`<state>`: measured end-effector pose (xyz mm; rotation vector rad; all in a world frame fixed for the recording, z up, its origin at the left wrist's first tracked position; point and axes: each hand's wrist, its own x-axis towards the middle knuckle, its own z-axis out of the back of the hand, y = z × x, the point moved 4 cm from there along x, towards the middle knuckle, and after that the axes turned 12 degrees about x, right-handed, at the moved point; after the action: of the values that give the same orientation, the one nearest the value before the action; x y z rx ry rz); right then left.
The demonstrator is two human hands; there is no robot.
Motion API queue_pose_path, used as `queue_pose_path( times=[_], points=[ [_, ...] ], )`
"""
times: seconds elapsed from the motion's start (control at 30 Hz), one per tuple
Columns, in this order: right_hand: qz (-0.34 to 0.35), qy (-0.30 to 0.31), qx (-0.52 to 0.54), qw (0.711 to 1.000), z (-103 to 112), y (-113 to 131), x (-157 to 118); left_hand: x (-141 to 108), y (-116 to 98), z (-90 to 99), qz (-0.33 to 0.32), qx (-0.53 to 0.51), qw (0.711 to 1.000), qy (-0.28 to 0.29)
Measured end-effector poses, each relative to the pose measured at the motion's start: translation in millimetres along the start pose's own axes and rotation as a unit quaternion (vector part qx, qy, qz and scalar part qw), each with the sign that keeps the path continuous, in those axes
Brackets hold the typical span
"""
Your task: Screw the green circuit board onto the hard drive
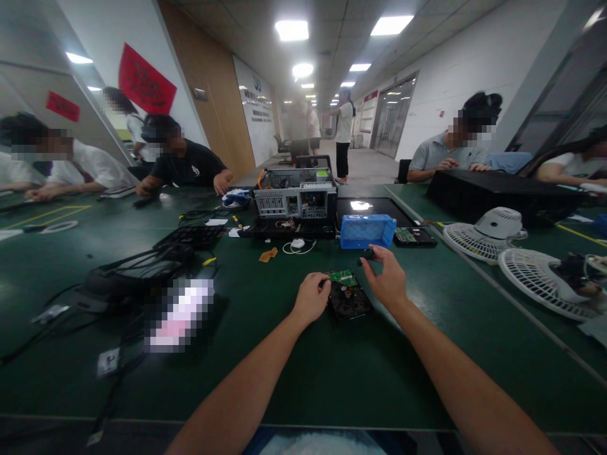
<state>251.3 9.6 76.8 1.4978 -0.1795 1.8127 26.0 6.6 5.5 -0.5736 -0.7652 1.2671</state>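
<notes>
A hard drive [349, 302] lies on the green table with its green circuit board showing at the far end. My left hand [313, 296] is closed at the drive's left far corner, thumb and fingers gripping its edge. Raised just beyond the drive's right side, my right hand [386, 275] pinches a small dark object [365, 256] between thumb and fingers; its kind is too unclear to name. Behind that hand stands a blue plastic box [367, 232], tipped on its side. Right of the box rests a second part with a green board [414, 236].
An opened computer case [294, 201] stands beyond the drive, beside a flat black screen [379, 208]. Headset straps and cables [114, 278] and a lit phone [180, 316] lie left. White fan parts [478, 237] sit right. Several people work around the table.
</notes>
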Motion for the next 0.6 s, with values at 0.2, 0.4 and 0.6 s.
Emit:
queue_pose_path(
  times=[0.2,0.4,0.6],
  points=[
    [0.021,0.005,-0.03,0.999,1.9,-4.9,-0.7,1.1,2.2,0.5,-0.019,0.028,0.999,-0.024],
    [0.035,0.012,-0.025,0.999,2.2,0.7,1.4,2.5,4.0,-1.3,-0.029,0.037,0.998,-0.039],
    [0.07,-0.006,-0.019,0.997,1.3,9.3,2.6,2.0,2.0,1.3,-0.026,0.041,0.998,-0.036]
  ],
)
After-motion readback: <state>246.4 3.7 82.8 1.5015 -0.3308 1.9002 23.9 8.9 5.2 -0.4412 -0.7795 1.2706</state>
